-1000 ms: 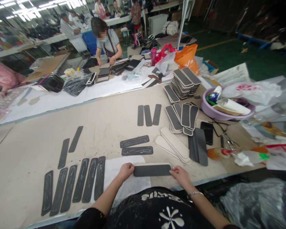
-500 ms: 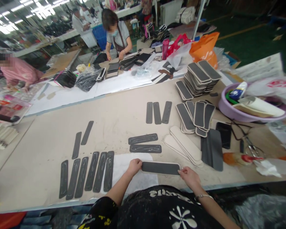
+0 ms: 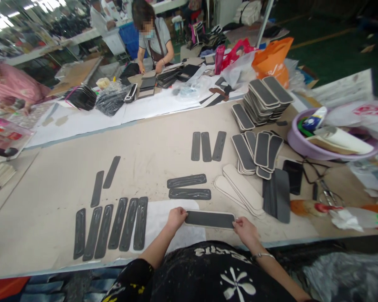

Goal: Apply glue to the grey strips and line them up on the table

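Close to the table's front edge, my left hand (image 3: 177,218) and my right hand (image 3: 245,230) pinch opposite ends of a dark grey strip with a pale border (image 3: 210,219). It lies crosswise, partly over a white sheet (image 3: 159,218). Several dark strips with glossy smears (image 3: 104,233) lie side by side to the left of the sheet. Just beyond my hands are two more smeared strips (image 3: 189,193). Pale rounded strips (image 3: 242,188) and a stack of dark grey strips (image 3: 282,195) rest to the right.
Bordered pieces are piled (image 3: 263,105) at the back right, beside a purple basin (image 3: 327,152) full of odds and ends. A phone (image 3: 292,177), scissors (image 3: 329,195) and an orange-brown bottle (image 3: 305,207) lie at right. Across the table a co-worker (image 3: 154,42) handles dark pieces.
The view has shifted slightly, so the table's contents appear a little further left. Both hands keep their hold on the bordered strip, with little other movement.
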The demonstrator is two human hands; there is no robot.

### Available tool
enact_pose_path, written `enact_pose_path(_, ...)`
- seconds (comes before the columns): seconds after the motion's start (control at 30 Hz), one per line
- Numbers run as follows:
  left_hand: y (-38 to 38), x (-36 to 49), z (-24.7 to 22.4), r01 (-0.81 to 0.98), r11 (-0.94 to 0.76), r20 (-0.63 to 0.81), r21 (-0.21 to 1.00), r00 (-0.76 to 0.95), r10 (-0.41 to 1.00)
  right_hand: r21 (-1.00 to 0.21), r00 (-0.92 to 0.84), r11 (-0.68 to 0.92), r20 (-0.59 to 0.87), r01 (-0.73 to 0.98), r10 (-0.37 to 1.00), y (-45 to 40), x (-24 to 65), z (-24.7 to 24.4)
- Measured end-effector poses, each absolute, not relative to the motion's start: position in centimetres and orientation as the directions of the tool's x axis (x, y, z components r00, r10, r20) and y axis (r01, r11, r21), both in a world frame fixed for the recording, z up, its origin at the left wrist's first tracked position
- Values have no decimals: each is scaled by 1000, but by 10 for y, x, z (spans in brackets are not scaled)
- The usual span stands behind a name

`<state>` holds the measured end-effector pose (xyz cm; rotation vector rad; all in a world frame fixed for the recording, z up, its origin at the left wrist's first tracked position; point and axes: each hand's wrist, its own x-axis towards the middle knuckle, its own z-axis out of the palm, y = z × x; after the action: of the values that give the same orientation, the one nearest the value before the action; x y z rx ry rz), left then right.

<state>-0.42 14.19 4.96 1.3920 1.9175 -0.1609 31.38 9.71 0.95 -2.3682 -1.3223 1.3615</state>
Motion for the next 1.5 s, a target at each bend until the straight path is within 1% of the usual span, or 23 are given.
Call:
enact_pose_path(0.37, 144, -2, 52, 876, 395, -635, 277, -141, 760, -461, 246, -593, -613, 660, 751, 94, 310, 11)
enact_pose_path(0.7, 141, -1, 49, 875, 395, -625, 281, -145, 767, -455, 257, -577, -589, 679, 766, 95, 307, 19)
enact_pose_path(0.97, 138, -3, 41, 859, 394, -587, 325, -143, 797, -439, 272, -584, -588, 683, 761, 97, 306, 22)
enact_pose_path(1.13, 129, -8, 40, 839, 375, -522, 394, -131, 843, -422, 263, -588, -610, 690, 747, 99, 308, 21)
enact_pose_path(1.23, 116, -15, 45, 844, 304, -449, 443, -85, 889, -416, 256, -585, -617, 696, 744, 100, 309, 20)
enact_pose_path(1.3, 105, -19, 50, 845, 227, -401, 484, -16, 916, -419, 247, -578, -617, 700, 747, 99, 309, 19)
enact_pose_path(1.33, 100, -19, 53, 846, 155, -368, 511, 52, 928, -420, 243, -574, -617, 703, 749, 99, 310, 19)
enact_pose_path(1.4, 91, -19, 57, 838, -48, -284, 544, 238, 929, -416, 238, -568, -618, 710, 749, 99, 311, 18)
enact_pose_path(1.47, 85, -15, 58, 818, -242, -220, 522, 404, 888, -405, 237, -563, -620, 721, 748, 99, 312, 17)
enact_pose_path(1.5, 83, -14, 57, 816, -300, -214, 495, 449, 867, -399, 236, -560, -620, 726, 748, 99, 312, 17)
